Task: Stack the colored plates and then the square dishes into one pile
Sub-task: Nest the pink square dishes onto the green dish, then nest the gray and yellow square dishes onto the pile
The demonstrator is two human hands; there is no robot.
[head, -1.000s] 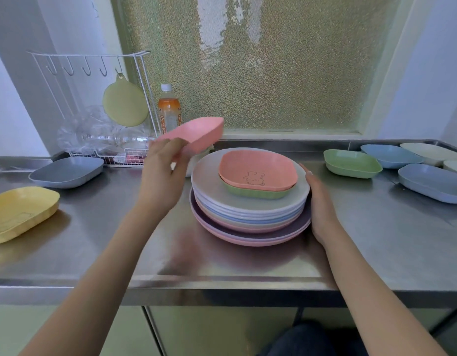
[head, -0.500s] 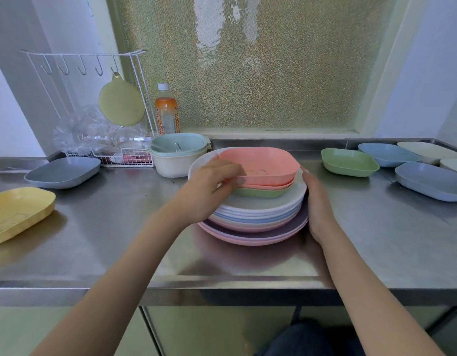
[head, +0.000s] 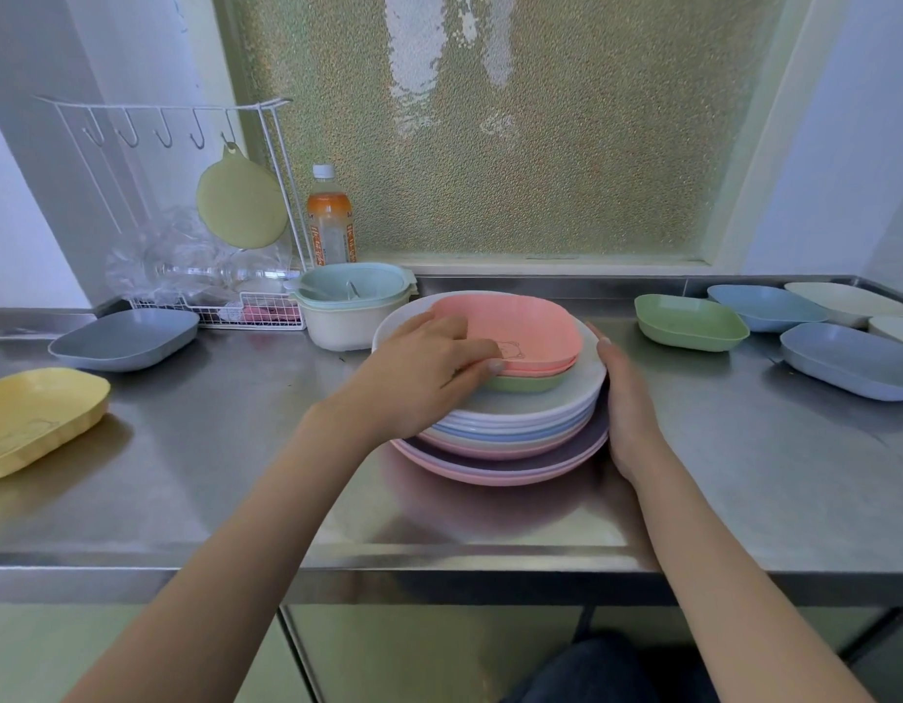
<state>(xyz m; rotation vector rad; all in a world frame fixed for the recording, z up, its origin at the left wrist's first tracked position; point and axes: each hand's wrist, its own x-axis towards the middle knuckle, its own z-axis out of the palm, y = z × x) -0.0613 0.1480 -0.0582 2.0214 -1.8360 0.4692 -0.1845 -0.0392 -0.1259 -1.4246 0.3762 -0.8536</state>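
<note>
Left hand [head: 429, 367] seats the top pink square dish [head: 510, 329]; right hand [head: 627, 398], open, braces the plate pile [head: 515, 423]. Square-dish stage; next, probably a loose dish from either side.

Soft daylight came through the frosted window [head: 515, 124], bright and even. The steel counter [head: 226, 449] showed dull reflections and faint shadows. Wide-angle bending curved the edges; focus stayed sharp.

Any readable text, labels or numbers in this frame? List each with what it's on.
No legible text.
Orange drink bottle with white cap: vertical red lettering on the label, too blurred to read.
Top pink square dish: outline drawing of a bear, no words.
Yellow square dish: faint embossed figure, no words.
</note>
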